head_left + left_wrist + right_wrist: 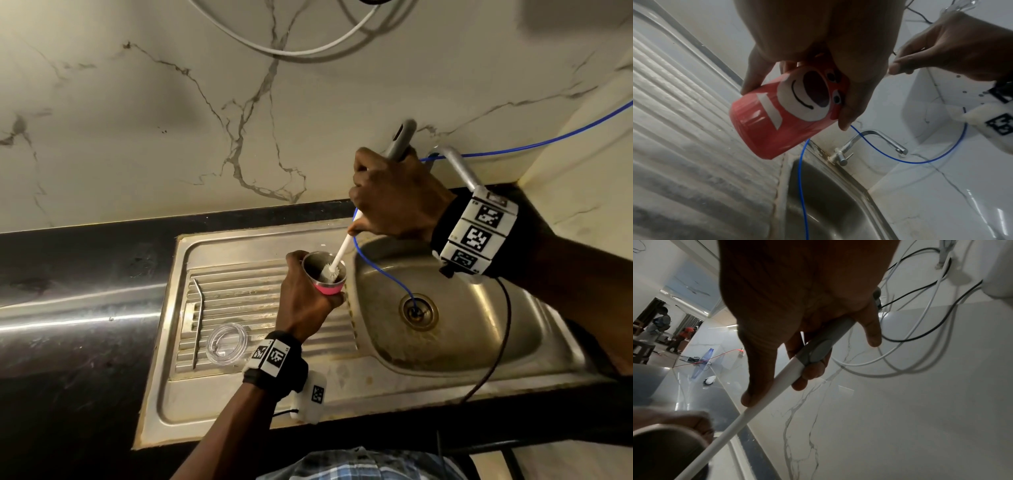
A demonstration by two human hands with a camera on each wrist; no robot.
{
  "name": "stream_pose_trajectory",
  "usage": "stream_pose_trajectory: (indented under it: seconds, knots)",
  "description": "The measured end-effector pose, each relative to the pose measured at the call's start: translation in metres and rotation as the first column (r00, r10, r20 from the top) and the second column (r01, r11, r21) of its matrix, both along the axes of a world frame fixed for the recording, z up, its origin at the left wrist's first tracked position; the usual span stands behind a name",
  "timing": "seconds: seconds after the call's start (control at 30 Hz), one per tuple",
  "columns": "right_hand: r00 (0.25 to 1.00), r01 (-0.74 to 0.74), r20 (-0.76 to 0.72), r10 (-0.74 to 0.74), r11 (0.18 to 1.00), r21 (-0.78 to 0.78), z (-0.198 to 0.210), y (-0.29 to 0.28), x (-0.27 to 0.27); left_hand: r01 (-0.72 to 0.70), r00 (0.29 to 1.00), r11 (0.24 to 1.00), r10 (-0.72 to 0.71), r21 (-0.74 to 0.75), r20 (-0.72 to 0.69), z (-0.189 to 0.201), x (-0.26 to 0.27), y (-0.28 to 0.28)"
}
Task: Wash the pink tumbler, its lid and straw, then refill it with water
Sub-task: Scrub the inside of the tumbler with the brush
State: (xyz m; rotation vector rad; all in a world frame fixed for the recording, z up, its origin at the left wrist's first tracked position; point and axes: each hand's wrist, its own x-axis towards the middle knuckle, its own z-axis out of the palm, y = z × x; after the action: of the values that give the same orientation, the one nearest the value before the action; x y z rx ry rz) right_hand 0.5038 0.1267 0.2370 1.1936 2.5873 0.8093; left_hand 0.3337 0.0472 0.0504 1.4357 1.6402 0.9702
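Note:
My left hand [305, 301] grips the pink tumbler [329, 287], tilted over the drainboard beside the basin. Its bear-face print shows in the left wrist view, tumbler [781, 113] held between thumb and fingers [853, 104]. My right hand [390, 198] grips a long bottle brush [342, 251] by its grey handle [818, 350]; the white bristle head sits inside the tumbler's steel mouth. The clear lid [226, 342] lies flat on the drainboard. A bent metal straw [198, 318] lies left of the lid.
The steel sink basin [479, 329] with its drain [418, 311] is to the right. A thin blue tube [383, 270] runs into the drain. The tap [875, 141] stands at the back. Black counter [68, 274] lies left; cables hang on the marble wall.

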Motion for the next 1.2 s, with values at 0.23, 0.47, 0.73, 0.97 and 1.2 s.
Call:
stream_pose_trajectory:
  seconds: [0.23, 0.47, 0.73, 0.97, 1.2]
  knots:
    - [1.0, 0.025, -0.012, -0.026, 0.999, -0.025, 0.003, -0.003, 0.001, -0.02, 1.0, 1.0, 0.021, 0.003, -0.011, 0.002, -0.005, 0.004]
    - [1.0, 0.008, -0.013, -0.009, 0.998, -0.056, -0.001, -0.009, -0.004, -0.055, 0.998, 0.998, 0.055, -0.006, 0.02, 0.004, -0.002, 0.01]
    - [1.0, -0.015, -0.027, 0.014, 1.0, -0.021, 0.018, -0.013, 0.0, -0.065, 0.998, 0.998, 0.065, -0.02, 0.005, -0.006, -0.013, 0.007]
    - [0.997, -0.036, 0.057, 0.043, 0.994, -0.105, 0.017, -0.024, -0.018, -0.081, 0.996, 0.997, 0.081, -0.009, 0.035, 0.002, -0.004, 0.008]
    - [0.995, -0.054, 0.077, 0.056, 0.998, -0.02, 0.04, -0.029, -0.024, -0.093, 0.995, 0.996, 0.093, 0.006, 0.038, 0.0, 0.005, 0.004]
